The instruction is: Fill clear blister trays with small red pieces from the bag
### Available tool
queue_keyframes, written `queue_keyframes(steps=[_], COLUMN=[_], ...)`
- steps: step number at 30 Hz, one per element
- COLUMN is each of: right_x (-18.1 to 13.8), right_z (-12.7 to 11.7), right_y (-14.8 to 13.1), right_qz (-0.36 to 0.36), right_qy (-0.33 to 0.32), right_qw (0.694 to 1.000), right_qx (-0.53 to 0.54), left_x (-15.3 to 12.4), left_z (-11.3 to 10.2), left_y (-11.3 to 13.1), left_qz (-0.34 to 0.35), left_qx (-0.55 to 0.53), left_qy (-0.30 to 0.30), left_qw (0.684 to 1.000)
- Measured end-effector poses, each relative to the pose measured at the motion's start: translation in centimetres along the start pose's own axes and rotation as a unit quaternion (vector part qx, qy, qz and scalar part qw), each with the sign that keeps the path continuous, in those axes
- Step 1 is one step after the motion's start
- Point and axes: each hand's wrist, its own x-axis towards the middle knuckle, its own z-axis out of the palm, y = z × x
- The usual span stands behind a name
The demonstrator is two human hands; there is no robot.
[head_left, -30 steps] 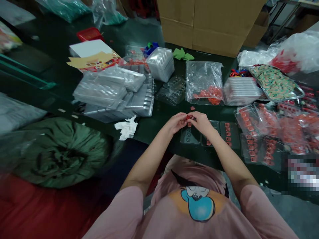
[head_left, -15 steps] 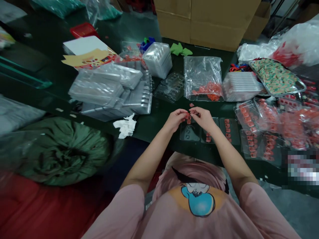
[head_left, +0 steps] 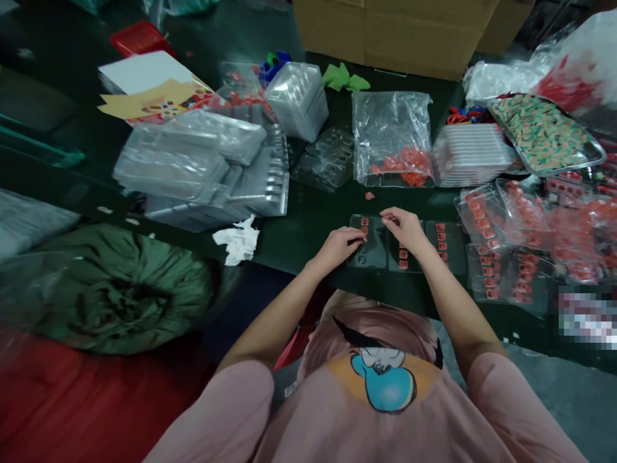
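My left hand (head_left: 341, 247) rests over the left-hand clear plastic tray (head_left: 376, 251), its fingertips closed on a small red plastic piece (head_left: 364, 235) at the tray's column of hollows. Another red piece (head_left: 365, 221) sits in the hollow above. Just right of that tray's upper part, my right hand (head_left: 405, 229) hovers with thumb and forefinger slightly apart and nothing visible between them. Beneath the right hand lies a second tray with red pieces (head_left: 403, 264), partly hidden. A third filled tray (head_left: 456, 251) lies to its right. One loose red piece (head_left: 369, 195) lies beyond the hands.
Behind the hands is a clear bag (head_left: 393, 128) with red pieces. Stacked clear trays (head_left: 472, 154) and a metal tray of small pieces (head_left: 540, 132) stand right. Filled packs (head_left: 484, 215) lie nearer. Leftward are plastic packaging (head_left: 193, 161) and crumpled tissue (head_left: 237, 241). A cardboard box (head_left: 395, 35) stands behind.
My hands were together at the top of the left tray and have parted. The left has moved down the column; the right has drawn slightly away to the right. The view has shifted a little.
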Motion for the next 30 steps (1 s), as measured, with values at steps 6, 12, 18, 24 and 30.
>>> queue_keyframes(steps=[6,12,18,24,30], right_x=[3.2,8.6,9.6,4.2,-0.9], right_z=[0.8,3.2,3.8,2.7,2.0], right_y=[1.3,2.7,2.0,-2.2,-5.1], right_qz=[-0.024,-0.05,-0.032,-0.022,-0.11], right_qy=[0.007,-0.016,-0.027,-0.019,-0.03], right_qw=[0.998,0.984,0.983,0.999,0.992], right_qx=[-0.058,-0.168,-0.18,0.025,-0.055], left_x=[0.5,1.0,1.0,2.1,2.4], left_z=[0.1,0.4,0.0,-0.6,-0.2], left_y=[0.6,1.0,0.9,1.3,2.5], left_qz=[-0.043,-0.104,-0.083,-0.253,-0.303], left_qx=[-0.111,-0.211,-0.196,-0.503,-0.626], left_qy=[-0.017,-0.001,0.015,0.152,0.069], left_qw=[0.993,0.972,0.977,0.812,0.715])
